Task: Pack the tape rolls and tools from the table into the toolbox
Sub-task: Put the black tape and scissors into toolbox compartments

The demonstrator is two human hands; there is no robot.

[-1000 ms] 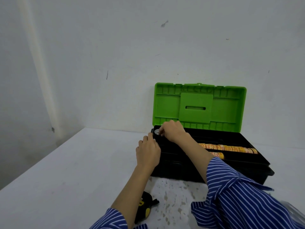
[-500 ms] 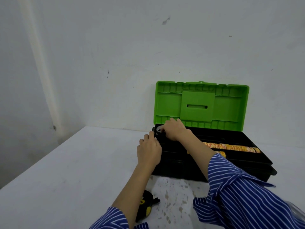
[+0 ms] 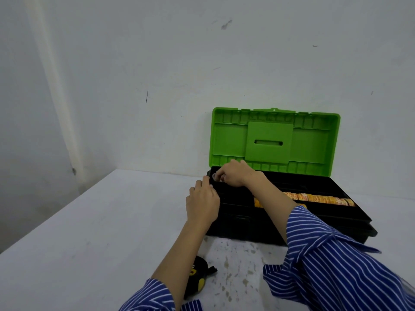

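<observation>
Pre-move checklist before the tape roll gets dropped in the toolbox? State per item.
1. Lid fully open: ok.
2. Right hand has the tape roll over the toolbox's left end: ok.
3. Grip on roll secure: cannot tell, fingers hide most of it.
4. Left hand steadies the box's left corner: ok.
5. Space below the roll: cannot tell, dark interior.
6. Table cleared of tools: not ok, black-yellow tool lies by the left forearm.

White table [image 3: 89,232] bearing open black toolbox [image 3: 247,230] and black-yellow tape measure [image 3: 198,280].
</observation>
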